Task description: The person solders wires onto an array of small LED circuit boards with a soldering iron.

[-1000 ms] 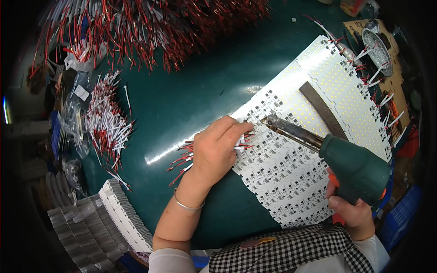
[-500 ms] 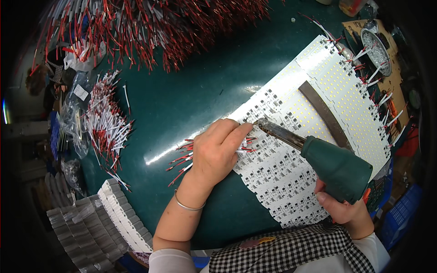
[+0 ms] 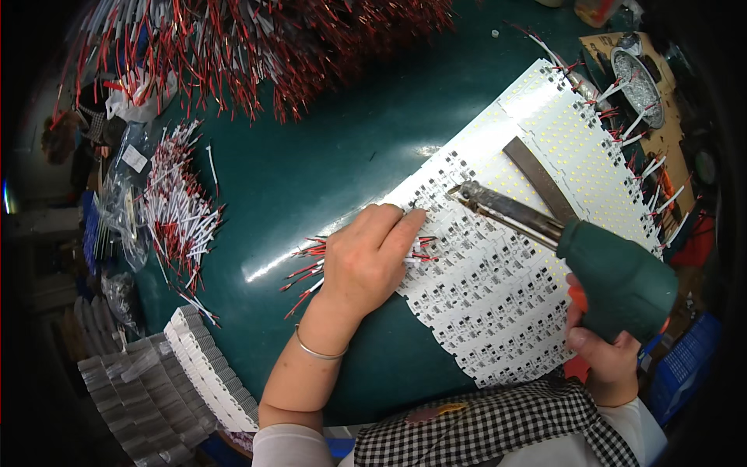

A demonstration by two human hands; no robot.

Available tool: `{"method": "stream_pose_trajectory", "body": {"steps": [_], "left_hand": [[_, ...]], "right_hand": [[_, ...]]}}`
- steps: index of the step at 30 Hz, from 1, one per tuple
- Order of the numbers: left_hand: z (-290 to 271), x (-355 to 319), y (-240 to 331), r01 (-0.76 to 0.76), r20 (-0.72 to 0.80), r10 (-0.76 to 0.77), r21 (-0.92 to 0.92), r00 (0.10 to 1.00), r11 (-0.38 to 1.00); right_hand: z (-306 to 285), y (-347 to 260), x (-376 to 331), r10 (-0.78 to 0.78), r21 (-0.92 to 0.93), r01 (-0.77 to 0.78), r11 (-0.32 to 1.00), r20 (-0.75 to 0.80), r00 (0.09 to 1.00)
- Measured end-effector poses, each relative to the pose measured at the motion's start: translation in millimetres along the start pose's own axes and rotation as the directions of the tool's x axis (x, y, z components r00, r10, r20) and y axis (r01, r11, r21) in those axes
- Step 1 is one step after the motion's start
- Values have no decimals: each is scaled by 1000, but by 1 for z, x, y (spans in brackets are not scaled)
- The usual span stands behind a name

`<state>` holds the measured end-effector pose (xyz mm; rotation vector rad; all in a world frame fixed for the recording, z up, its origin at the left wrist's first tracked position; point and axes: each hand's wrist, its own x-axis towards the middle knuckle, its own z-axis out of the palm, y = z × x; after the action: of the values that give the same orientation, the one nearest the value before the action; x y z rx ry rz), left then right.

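The fingers (image 3: 401,226) of the left hand (image 3: 366,261) are pressed together, palm down, pinching a small bundle of thin red and white wire leads (image 3: 307,268) against the near left edge of a white panel of small circuit boards (image 3: 482,292). The leads fan out from under the palm to the left, their ends lying on the dark green table (image 3: 311,163). A thin bracelet (image 3: 315,352) circles the left wrist.

The right hand (image 3: 603,354) is wrapped around the grip of a green pistol-shaped soldering gun (image 3: 615,276), fingers closed on the handle. The metal barrel (image 3: 502,208) of the gun reaches up and left over the panel, its tip just right of the left fingertips, near but apart from them.

The panel runs diagonally from the lower middle to the upper right, where it becomes a sheet dotted with tiny yellow parts (image 3: 576,140). A flat dark metal bar (image 3: 537,177) lies across it, just beyond the barrel. Short white leads stick out along the panel's far right edge.

A large heap of red and white wires (image 3: 257,47) covers the top of the table. A smaller pile of cut leads (image 3: 179,218) sits at the left, and stacked white strips (image 3: 210,373) lie at the lower left.
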<state>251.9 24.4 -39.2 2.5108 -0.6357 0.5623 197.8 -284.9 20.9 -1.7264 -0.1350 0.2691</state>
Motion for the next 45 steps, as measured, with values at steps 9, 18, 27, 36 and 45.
{"method": "stream_pose_trajectory", "body": {"steps": [9, 18, 27, 36, 45], "left_hand": [[-12, 4, 2, 89, -31, -92, -74, 995, 993], [-16, 12, 5, 230, -119, -264, -242, 957, 943], [-4, 21, 15, 232, -15, -233, -43, 972, 972], [1, 17, 11, 163, -41, -162, 37, 986, 986], [3, 15, 11, 124, -44, -122, 67, 992, 990]], "right_hand": [[-23, -11, -10, -132, -40, 162, 986, -783, 608], [11, -25, 13, 117, 176, -78, 981, -226, 967], [4, -18, 19, 215, 188, -191, 964, -121, 969], [6, -10, 21, 196, 181, -185, 966, -43, 980], [-1, 0, 25, -14, 69, 7, 998, 105, 994]]}}
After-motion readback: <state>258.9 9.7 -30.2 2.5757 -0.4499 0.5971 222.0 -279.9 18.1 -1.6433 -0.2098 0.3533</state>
